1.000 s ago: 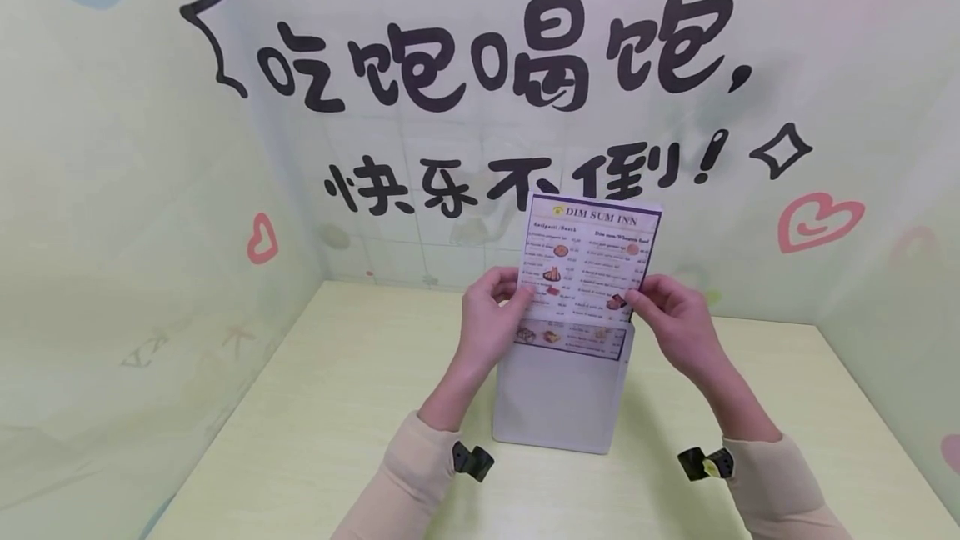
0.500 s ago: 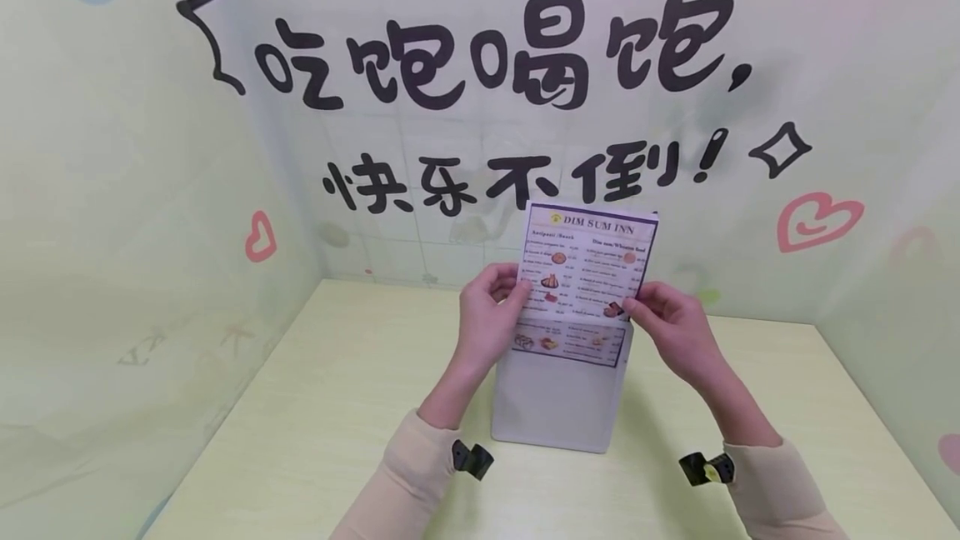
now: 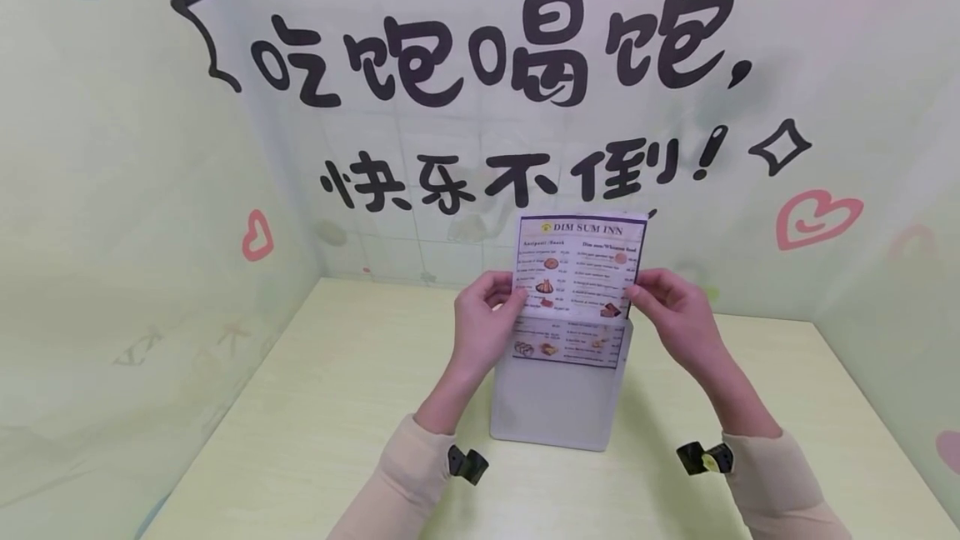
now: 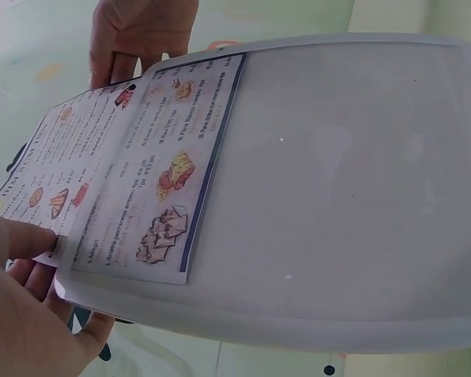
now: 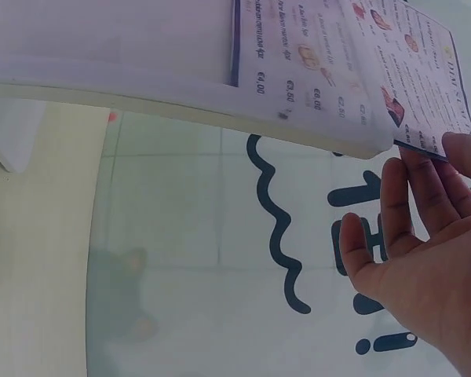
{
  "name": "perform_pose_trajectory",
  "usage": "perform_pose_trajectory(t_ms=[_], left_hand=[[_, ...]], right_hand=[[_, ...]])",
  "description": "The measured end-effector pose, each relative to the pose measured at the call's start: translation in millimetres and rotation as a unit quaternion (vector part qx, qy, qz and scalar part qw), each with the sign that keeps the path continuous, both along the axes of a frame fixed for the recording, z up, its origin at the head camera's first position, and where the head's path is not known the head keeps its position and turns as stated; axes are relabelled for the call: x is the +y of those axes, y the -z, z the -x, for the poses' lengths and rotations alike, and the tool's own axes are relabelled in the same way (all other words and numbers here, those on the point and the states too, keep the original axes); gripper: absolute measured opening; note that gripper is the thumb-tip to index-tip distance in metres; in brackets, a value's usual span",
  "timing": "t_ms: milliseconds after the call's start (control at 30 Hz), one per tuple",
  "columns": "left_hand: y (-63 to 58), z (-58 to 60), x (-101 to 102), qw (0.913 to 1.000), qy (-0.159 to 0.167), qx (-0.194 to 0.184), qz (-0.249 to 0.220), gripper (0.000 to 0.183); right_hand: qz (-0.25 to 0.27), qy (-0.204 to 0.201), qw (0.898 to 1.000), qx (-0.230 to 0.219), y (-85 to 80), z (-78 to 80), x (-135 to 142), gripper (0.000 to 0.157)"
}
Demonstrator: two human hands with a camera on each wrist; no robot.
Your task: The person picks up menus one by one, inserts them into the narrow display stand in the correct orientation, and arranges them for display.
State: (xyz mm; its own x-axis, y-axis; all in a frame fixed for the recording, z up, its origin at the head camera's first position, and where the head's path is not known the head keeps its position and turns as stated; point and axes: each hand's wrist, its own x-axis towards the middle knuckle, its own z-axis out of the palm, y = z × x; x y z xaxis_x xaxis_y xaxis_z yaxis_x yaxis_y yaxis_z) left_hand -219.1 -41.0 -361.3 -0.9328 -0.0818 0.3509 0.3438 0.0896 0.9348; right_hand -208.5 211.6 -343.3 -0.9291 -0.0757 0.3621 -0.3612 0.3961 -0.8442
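The left hand and right hand each pinch a side edge of a menu, its lower part behind the see-through front of a white stand on the desk; uneven pushing from either side could skew and jam the menu, while a hard shove might buckle it or tip the stand.

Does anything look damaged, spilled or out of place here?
Nothing looks spilled or damaged. The one oddity is the white, purple-bordered paper menu: its upper part sticks out above the light-grey, rectangular, plastic-looking holder while its lower part shows inside, so it looks partly inserted.
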Motion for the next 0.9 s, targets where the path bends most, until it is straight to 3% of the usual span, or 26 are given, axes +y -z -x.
perform_pose_trajectory(t_ms=[533,900], left_hand=[[3.3,-3.0,-1,0.9998,0.007,0.014,0.011,0.015],[-1.7,0.7,-2,0.9997,0.005,0.022,-0.007,0.022]], right_hand=[[0.011,0.024,1.0,0.003,-10.0,3.8,0,0.031],[-0.004,0.011,1.0,-0.007,2.4,-0.4,0,0.025]])
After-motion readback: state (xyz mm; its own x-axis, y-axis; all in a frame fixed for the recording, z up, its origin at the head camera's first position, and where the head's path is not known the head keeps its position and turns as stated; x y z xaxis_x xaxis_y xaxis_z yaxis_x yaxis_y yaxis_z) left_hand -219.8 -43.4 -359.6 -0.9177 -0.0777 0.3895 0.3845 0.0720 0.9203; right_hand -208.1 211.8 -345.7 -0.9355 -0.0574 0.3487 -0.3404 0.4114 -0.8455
